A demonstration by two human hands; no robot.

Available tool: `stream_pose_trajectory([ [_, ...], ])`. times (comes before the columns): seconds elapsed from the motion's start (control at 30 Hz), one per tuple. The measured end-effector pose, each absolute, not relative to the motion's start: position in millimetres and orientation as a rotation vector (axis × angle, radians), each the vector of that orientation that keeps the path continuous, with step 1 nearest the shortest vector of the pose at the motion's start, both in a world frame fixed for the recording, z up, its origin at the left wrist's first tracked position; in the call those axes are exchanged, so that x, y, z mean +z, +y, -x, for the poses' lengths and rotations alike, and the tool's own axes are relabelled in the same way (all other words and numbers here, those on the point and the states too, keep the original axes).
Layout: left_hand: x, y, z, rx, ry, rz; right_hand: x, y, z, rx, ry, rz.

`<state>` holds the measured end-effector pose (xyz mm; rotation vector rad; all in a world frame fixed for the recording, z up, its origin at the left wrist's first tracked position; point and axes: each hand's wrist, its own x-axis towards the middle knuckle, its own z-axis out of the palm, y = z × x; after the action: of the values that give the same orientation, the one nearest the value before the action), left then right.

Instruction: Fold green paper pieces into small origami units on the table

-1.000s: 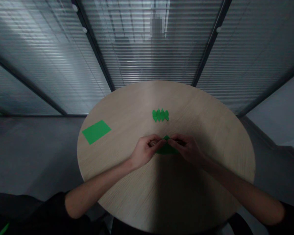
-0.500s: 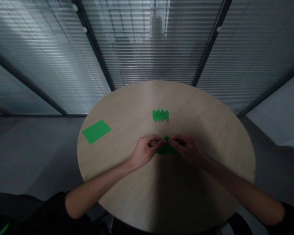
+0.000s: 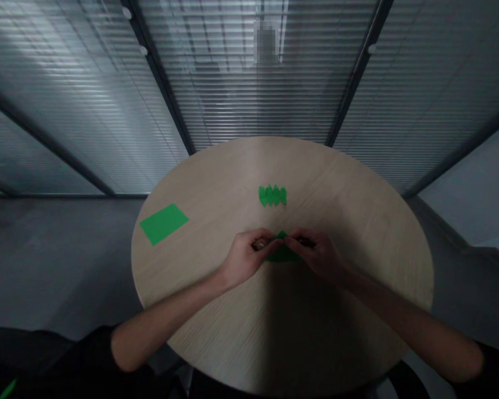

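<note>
A piece of green paper is held between my two hands over the middle of the round table. My left hand pinches its left side, thumb and forefinger near the top point. My right hand grips the other side, and the two thumb tips almost meet. Folded edges seem to rise to a peak beyond the thumbs, but the fingers hide most of the fold. Just past the hands lies a zigzag row of small folded green paper pieces.
A flat green paper sheet rests near the left edge of the wooden round table. Glass partitions with blinds stand behind the table. A dark chair part shows at the lower right.
Almost nothing differs. The thumbs shift very slightly on the green paper, and both hands keep their place.
</note>
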<state>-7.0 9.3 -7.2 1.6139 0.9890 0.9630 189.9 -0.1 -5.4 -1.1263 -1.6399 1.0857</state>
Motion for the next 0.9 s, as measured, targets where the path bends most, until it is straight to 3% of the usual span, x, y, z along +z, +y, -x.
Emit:
stream_pose_trajectory([
  [0.9, -11.5, 10.4, 10.3, 0.796, 1.014, -1.768, -6.5, 3.2, -192.9, 1.055, -1.679, 1.208],
])
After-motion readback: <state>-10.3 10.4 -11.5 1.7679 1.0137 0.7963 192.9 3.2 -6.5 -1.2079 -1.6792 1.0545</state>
